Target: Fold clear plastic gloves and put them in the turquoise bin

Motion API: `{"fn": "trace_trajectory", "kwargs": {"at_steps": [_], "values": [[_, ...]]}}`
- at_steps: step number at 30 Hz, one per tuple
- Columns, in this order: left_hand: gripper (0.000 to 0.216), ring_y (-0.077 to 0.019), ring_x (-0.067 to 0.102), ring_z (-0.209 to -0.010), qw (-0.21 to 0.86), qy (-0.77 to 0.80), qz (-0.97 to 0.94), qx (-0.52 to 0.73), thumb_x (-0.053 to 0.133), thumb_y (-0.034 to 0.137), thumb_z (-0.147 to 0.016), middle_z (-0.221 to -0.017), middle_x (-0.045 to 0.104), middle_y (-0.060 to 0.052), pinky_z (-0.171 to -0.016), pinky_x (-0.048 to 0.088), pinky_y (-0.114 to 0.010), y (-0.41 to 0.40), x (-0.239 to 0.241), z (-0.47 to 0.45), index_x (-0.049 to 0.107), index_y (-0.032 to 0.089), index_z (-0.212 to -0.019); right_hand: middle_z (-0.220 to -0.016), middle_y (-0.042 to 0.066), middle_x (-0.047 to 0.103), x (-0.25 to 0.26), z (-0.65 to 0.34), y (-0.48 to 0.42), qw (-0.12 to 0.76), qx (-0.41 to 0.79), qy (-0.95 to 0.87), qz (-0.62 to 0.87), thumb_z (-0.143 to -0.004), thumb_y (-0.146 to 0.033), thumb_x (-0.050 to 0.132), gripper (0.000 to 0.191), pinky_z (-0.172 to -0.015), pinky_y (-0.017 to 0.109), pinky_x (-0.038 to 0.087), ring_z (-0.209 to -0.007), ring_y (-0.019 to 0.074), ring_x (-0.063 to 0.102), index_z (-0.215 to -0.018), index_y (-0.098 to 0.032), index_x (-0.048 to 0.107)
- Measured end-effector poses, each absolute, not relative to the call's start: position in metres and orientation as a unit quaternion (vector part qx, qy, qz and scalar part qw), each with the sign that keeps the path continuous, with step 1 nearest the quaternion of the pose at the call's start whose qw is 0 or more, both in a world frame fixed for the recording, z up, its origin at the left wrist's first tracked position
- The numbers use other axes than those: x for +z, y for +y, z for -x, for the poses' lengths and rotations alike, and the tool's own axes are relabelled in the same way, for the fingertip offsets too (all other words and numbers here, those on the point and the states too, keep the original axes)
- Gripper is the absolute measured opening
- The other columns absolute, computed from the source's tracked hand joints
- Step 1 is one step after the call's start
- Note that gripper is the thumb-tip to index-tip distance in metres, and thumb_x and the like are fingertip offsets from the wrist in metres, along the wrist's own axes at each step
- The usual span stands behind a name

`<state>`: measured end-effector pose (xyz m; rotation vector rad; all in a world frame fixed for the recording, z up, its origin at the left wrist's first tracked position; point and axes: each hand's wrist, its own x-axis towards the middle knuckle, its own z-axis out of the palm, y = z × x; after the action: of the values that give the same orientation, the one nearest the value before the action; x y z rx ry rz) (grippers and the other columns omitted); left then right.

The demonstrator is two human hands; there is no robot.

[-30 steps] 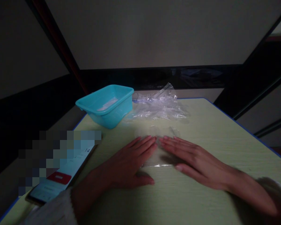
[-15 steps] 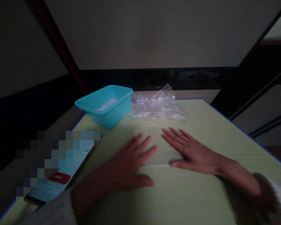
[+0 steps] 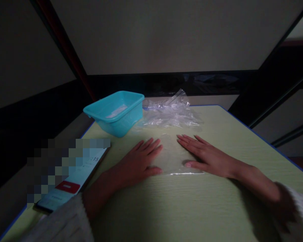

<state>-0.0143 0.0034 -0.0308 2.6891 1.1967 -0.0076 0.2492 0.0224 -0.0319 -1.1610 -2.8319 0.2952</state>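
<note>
Now both flat, open hands, left hand (image 3: 137, 161) and right hand (image 3: 207, 156), pressed on the clear bag (image 3: 173, 156) near the blue tub (image 3: 116, 112); it looked thin, floppy, slippery; best pinched by an edge.

My left hand (image 3: 138, 161) and right hand (image 3: 209, 156) are bare, without rings; fuzzy pale knit sleeves (image 3: 65, 222) cover both my wrists.

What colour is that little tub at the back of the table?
The tub is turquoise, shown clearly in the head view, beside crumpled clear plastic.
</note>
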Motion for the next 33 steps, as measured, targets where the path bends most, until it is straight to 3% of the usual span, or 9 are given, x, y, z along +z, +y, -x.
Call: {"fn": "trace_trajectory", "kwargs": {"at_steps": [8,15,18,20,22,27,33], "values": [[0.088,-0.0295,0.005,-0.137,0.096,0.421,-0.902,-0.028,0.044,0.07,-0.073,-0.15,0.006,-0.012,-0.107,0.013,-0.048,0.005,-0.028,0.016,0.017,0.02,-0.141,-0.148,0.017,0.012,-0.032,-0.257,0.028,0.004,0.109,-0.926,0.36,-0.075,-0.07,0.041,0.092,-0.106,0.057,0.011,-0.135,0.0304,0.009,-0.143,-0.014,0.013],[0.097,-0.0304,0.003,-0.137,0.101,0.42,-0.902,-0.023,0.045,0.073,-0.069,-0.149,0.005,-0.015,-0.108,0.011,-0.05,0.004,-0.028,0.018,0.016,0.016,-0.141,-0.148,0.018,0.012,-0.028,-0.259,0.026,0.022,0.12,-0.929,0.35,-0.068,-0.074,0.045,0.102,-0.106,0.057,0.01,-0.135,0.0322,0.008,-0.142,-0.011,0.016],[0.092,-0.0285,0.003,-0.137,0.091,0.404,-0.91,0.024,0.045,0.07,-0.073,-0.148,0.009,-0.017,-0.109,0.009,-0.049,0.0,-0.024,0.011,0.021,0.011,-0.14,-0.147,0.016,0.017,-0.024,-0.248,0.018,0.082,0.12,-0.928,0.344,-0.079,-0.064,0.043,0.085,-0.106,0.058,0.013,-0.135,0.0302,0.014,-0.143,-0.016,0.015],[0.072,-0.0236,0.006,-0.137,0.081,0.387,-0.916,0.068,0.038,0.056,-0.085,-0.148,0.014,-0.015,-0.111,0.01,-0.045,-0.006,-0.023,0.001,0.025,0.009,-0.138,-0.146,0.014,0.022,-0.021,-0.236,0.01,0.119,0.116,-0.923,0.347,-0.091,-0.048,0.032,0.063,-0.107,0.055,0.016,-0.134,0.0253,0.019,-0.143,-0.017,0.015],[0.055,-0.02,0.012,-0.137,0.075,0.383,-0.914,0.108,0.028,0.04,-0.092,-0.147,0.02,-0.016,-0.111,0.014,-0.041,-0.011,-0.024,-0.01,0.028,0.006,-0.136,-0.146,0.015,0.023,-0.021,-0.224,0.005,0.131,0.103,-0.921,0.352,-0.094,-0.04,0.029,0.057,-0.108,0.05,0.02,-0.134,0.0231,0.02,-0.142,-0.012,0.019],[0.052,-0.0225,0.021,-0.135,0.096,0.395,-0.905,0.123,0.03,0.034,-0.091,-0.145,0.026,-0.018,-0.109,0.023,-0.04,-0.014,-0.036,-0.024,0.028,0.005,-0.134,-0.144,0.018,0.026,-0.031,-0.215,0.002,0.105,0.102,-0.928,0.343,-0.093,-0.038,0.032,0.057,-0.107,0.046,0.027,-0.133,0.0237,0.023,-0.141,-0.008,0.021],[0.058,-0.0227,0.017,-0.136,0.082,0.401,-0.908,0.092,0.036,0.037,-0.088,-0.146,0.022,-0.017,-0.11,0.02,-0.039,-0.012,-0.042,-0.02,0.025,0.005,-0.136,-0.144,0.019,0.024,-0.038,-0.22,0.005,0.075,0.08,-0.935,0.336,-0.092,-0.047,0.028,0.063,-0.108,0.046,0.024,-0.133,0.0242,0.02,-0.14,-0.006,0.023]]}}
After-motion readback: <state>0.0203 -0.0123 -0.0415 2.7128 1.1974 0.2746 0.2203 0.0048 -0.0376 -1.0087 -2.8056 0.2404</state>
